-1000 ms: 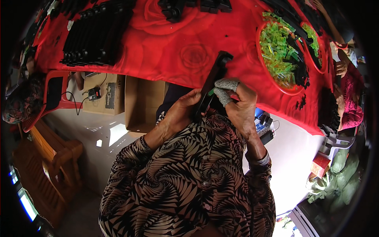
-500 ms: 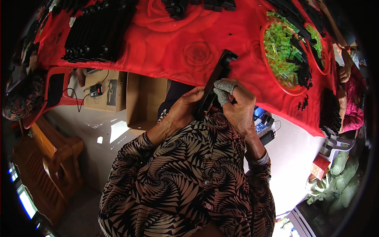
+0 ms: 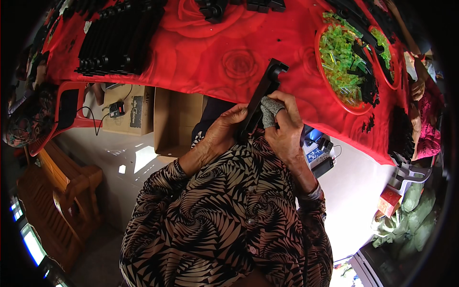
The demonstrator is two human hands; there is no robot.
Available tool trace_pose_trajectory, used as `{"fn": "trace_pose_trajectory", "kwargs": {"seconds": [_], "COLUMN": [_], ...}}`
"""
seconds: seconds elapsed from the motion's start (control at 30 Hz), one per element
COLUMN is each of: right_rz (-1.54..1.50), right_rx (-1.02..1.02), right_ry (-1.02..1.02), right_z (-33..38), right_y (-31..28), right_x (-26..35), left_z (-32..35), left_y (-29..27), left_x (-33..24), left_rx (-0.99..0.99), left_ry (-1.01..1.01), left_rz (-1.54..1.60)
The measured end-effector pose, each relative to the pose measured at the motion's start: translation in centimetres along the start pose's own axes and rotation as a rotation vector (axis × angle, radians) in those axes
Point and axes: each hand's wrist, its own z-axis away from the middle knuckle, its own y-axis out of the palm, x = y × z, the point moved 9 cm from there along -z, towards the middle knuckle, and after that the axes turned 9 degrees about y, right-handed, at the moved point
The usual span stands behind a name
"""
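A long black plastic part (image 3: 264, 88) with a hooked, rounded upper end slants up in front of my chest, over the table's near edge. My left hand (image 3: 224, 125) is closed on its lower left side, the thumb lying along it. My right hand (image 3: 285, 125) is at its right side, fingers bent in and pressed against it. Grey knitted covers (image 3: 271, 111) sheathe some of the right fingers. The fingertips of that hand are turned in, so whether a small piece lies between them is hidden.
On the red rose-patterned tablecloth (image 3: 201, 60), a row of similar black parts (image 3: 119, 40) lies at left. An orange-red basin (image 3: 340, 71) of yellow-green clear pieces and black bits stands at right. Below are an open cardboard box (image 3: 174, 122) and a wooden chair (image 3: 62, 201). Other people sit at both sides.
My right hand has shifted slightly left and down, and its covered fingers sit closer along the black part. The left hand and the part look almost still.
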Motion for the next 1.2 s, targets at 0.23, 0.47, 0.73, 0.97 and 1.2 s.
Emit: {"fn": "trace_pose_trajectory", "kwargs": {"seconds": [0.23,0.47,0.73,0.97,1.2], "right_rz": [0.215,0.256,0.218,0.156,0.461], "right_rx": [-0.061,-0.207,-0.137,-0.157,-0.155], "right_ry": [-0.215,-0.372,-0.298,-0.164,-0.437], "right_z": [1.0,2.4,2.0,1.7,2.7], "right_y": [0.3,0.3,0.6,0.3,1.4], "right_x": [1.6,1.9,1.3,0.6,2.1], "left_z": [-0.2,-0.3,-0.3,-0.4,-0.3], "left_y": [-0.2,-0.5,-0.3,-0.5,-0.3], "left_x": [0.0,0.1,0.1,0.1,0.0], "left_rx": [-0.011,-0.008,0.005,0.024,-0.036], "left_ry": [0.012,0.025,0.019,0.015,0.038], "left_rz": [0.004,-0.021,0.002,-0.020,-0.059]}}
